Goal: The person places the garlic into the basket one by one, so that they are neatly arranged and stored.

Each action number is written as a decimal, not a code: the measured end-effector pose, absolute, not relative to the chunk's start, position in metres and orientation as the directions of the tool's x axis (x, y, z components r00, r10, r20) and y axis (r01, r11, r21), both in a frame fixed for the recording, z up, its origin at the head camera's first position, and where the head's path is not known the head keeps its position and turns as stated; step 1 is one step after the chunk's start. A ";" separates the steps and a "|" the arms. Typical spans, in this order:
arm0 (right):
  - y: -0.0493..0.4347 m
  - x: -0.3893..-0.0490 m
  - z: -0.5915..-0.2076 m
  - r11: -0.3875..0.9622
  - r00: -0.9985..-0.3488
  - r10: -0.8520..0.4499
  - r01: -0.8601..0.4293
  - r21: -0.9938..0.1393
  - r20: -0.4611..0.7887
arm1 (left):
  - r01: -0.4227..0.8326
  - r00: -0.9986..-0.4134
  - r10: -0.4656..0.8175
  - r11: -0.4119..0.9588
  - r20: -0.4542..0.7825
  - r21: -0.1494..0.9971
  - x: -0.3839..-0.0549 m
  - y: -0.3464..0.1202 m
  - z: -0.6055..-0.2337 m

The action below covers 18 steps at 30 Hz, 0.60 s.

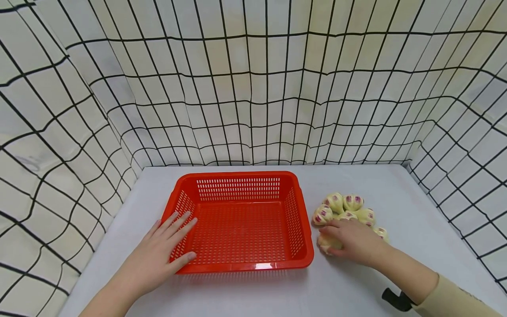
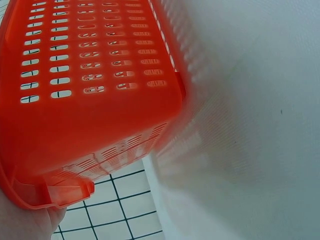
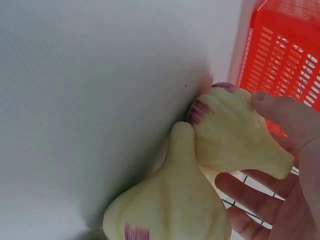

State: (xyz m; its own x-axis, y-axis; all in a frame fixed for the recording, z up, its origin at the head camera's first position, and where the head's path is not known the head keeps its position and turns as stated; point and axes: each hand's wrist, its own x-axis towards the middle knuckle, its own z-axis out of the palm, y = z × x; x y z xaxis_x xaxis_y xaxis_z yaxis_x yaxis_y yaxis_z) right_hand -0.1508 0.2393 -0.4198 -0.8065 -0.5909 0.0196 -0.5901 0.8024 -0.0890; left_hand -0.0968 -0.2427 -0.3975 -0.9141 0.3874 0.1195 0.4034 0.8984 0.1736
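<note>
A red plastic basket (image 1: 237, 267) with slotted walls stands on the white table. Over its left rim lies my left hand (image 1: 160, 255), fingers straight and spread; in the left wrist view only part of that hand (image 2: 22, 222) shows beside the basket (image 2: 95, 120). To the right of the basket is a cluster of garlic bulbs (image 1: 352, 202), pale yellow with purple marks. At the cluster's near side my right hand (image 1: 352, 240) holds one garlic bulb (image 3: 230, 132) between thumb and fingers. Another bulb (image 3: 170, 200) lies against it, neck upward in the right wrist view.
White walls covered by black netting (image 1: 257, 101) enclose the table (image 1: 253, 293) at the back and both sides. A black strap-like piece (image 1: 397, 300) shows below my right wrist, near the beige sleeve (image 1: 447, 299).
</note>
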 end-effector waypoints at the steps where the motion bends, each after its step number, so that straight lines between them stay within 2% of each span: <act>1: 0.240 -0.151 -0.419 0.803 -0.807 -0.590 -0.589 -0.092 0.024 | 0.403 -0.914 0.387 0.899 0.120 0.173 -0.097 -0.243 -0.398; 6: 0.244 -0.149 -0.416 0.796 -0.801 -0.596 -0.598 -0.094 0.049 | 0.400 -0.916 0.384 0.901 0.120 0.168 -0.098 -0.243 -0.398; 12: 0.255 -0.150 -0.413 0.760 -0.762 -0.637 -0.646 -0.076 0.114 | 0.397 -0.917 0.381 0.902 0.121 0.167 -0.097 -0.242 -0.398; 18: 0.266 -0.151 -0.411 0.727 -0.741 -0.660 -0.672 -0.144 0.127 | 0.397 -0.917 0.381 0.904 0.121 0.162 -0.097 -0.242 -0.398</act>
State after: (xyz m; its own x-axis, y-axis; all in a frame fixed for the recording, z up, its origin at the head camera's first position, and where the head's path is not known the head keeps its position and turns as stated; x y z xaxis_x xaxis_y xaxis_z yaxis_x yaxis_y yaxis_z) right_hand -0.1510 0.2660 -0.4106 -0.7409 -0.6596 0.1268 -0.6716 0.7267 -0.1441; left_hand -0.0972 -0.2418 -0.3981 -0.9167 0.3810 0.1206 0.3968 0.9035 0.1618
